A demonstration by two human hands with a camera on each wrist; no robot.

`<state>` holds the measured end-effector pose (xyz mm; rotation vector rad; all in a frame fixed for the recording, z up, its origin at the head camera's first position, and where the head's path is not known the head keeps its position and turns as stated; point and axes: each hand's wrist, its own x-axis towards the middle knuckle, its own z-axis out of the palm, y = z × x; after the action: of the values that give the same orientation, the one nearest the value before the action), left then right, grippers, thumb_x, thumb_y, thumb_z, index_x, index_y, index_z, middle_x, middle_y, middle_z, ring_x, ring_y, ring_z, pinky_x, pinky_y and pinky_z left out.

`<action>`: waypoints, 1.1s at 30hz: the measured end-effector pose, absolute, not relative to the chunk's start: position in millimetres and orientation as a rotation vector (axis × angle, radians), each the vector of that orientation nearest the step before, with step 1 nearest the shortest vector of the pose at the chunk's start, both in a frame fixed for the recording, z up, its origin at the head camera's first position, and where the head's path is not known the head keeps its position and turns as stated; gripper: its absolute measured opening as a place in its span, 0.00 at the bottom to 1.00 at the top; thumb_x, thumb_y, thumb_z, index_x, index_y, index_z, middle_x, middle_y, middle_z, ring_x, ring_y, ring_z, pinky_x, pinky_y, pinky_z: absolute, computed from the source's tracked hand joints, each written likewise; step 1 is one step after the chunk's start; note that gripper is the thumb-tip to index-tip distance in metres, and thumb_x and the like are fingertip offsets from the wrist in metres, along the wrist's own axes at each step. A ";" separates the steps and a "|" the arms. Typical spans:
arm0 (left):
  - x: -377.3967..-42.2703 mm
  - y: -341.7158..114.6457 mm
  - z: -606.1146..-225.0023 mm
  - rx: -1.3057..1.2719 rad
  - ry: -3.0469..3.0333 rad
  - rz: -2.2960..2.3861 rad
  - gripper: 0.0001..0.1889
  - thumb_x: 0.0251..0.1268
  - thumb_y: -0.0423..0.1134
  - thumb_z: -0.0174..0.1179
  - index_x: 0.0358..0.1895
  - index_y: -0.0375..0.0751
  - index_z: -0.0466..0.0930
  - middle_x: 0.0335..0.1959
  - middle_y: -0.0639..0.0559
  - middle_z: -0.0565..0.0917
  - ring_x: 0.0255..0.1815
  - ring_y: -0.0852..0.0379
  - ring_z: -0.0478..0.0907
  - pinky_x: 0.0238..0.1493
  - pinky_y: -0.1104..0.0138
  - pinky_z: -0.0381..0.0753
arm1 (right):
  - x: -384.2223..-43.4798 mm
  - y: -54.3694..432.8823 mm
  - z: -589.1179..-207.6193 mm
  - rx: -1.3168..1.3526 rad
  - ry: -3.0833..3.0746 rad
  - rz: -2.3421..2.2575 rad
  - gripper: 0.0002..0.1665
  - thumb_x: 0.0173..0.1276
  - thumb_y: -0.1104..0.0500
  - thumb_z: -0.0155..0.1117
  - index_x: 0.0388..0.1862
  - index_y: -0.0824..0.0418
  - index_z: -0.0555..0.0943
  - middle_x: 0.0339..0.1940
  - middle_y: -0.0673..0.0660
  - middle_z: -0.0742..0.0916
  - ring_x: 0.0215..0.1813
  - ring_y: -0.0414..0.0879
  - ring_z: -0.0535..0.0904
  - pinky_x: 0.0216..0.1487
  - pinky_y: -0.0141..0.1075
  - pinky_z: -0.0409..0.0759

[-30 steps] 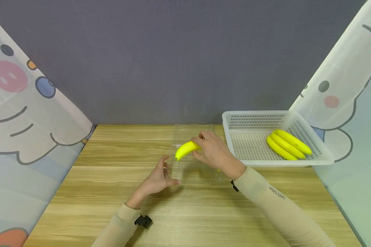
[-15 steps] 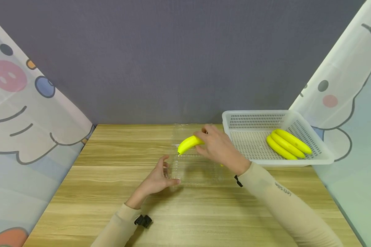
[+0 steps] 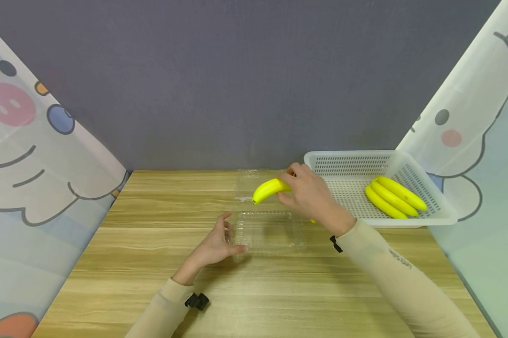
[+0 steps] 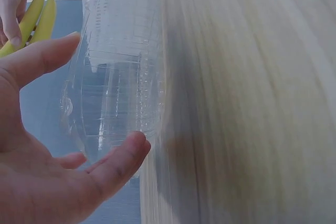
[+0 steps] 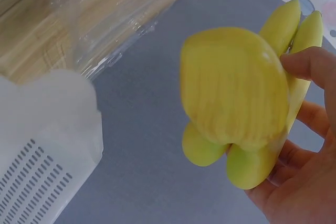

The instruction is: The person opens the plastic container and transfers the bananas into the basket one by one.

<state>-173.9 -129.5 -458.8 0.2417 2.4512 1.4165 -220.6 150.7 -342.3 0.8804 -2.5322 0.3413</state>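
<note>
My right hand (image 3: 313,197) holds a small bunch of yellow bananas (image 3: 268,190) in the air, above the back of a clear plastic clamshell container (image 3: 275,234). At least two joined bananas (image 5: 254,161) show in the right wrist view, pinched between thumb and fingers. The container lies opened out on the table, its lid (image 3: 247,184) folded back toward the wall. With thumb and fingers spread around the container's left end, my left hand (image 3: 211,246) holds it; the thumb touches the front corner. In the left wrist view the container wall (image 4: 115,87) sits between thumb and fingers.
A white perforated plastic basket (image 3: 442,217) stands at the back right, with another bunch of several bananas (image 3: 391,197) in its right side. A grey wall (image 3: 254,94) closes off the back of the wooden table (image 3: 161,202). Printed curtains hang at both sides.
My right hand has moved right and slightly back, carrying the bananas away from over the container's middle toward the basket. The left hand and the container have stayed in place.
</note>
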 end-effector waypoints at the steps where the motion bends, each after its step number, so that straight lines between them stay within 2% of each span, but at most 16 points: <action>1: -174.1 -129.4 -458.6 0.245 2.455 1.412 0.61 0.48 0.46 0.80 0.81 0.39 0.45 0.64 0.36 0.68 0.60 0.41 0.71 0.58 0.47 0.75 | -220.6 152.2 -341.6 0.873 -2.538 0.342 0.20 0.61 0.56 0.75 0.52 0.62 0.86 0.42 0.60 0.81 0.38 0.53 0.74 0.34 0.41 0.76; 9: -174.2 -129.7 -457.4 0.250 2.469 1.392 0.60 0.48 0.46 0.81 0.81 0.42 0.47 0.65 0.37 0.68 0.63 0.40 0.70 0.60 0.45 0.74 | -220.7 163.7 -336.7 0.821 -2.561 0.351 0.22 0.63 0.56 0.74 0.55 0.62 0.85 0.39 0.59 0.79 0.36 0.52 0.71 0.29 0.39 0.74; 16: -174.7 -129.1 -458.6 0.245 2.472 1.390 0.60 0.49 0.44 0.80 0.81 0.42 0.47 0.66 0.37 0.68 0.64 0.40 0.70 0.61 0.45 0.74 | -223.2 176.5 -335.8 0.787 -2.542 0.384 0.20 0.62 0.57 0.73 0.53 0.60 0.86 0.37 0.58 0.78 0.35 0.51 0.70 0.27 0.39 0.71; 25: -173.9 -127.9 -458.8 0.244 2.463 1.399 0.60 0.49 0.43 0.80 0.81 0.41 0.46 0.66 0.35 0.68 0.65 0.37 0.69 0.61 0.43 0.74 | -228.3 195.5 -337.0 0.755 -2.569 0.368 0.20 0.64 0.58 0.72 0.54 0.63 0.85 0.38 0.60 0.78 0.34 0.52 0.70 0.30 0.41 0.72; 33: -174.9 -127.9 -460.7 0.225 2.461 1.406 0.61 0.48 0.44 0.81 0.81 0.42 0.46 0.66 0.37 0.68 0.65 0.37 0.70 0.61 0.44 0.74 | -229.8 210.9 -333.7 0.700 -2.617 0.376 0.20 0.66 0.59 0.69 0.56 0.64 0.84 0.42 0.64 0.79 0.38 0.57 0.72 0.33 0.45 0.76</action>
<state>-174.9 -127.9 -460.7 0.2246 2.4612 1.4060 -229.8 210.9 -333.7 0.7000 -2.6174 0.3760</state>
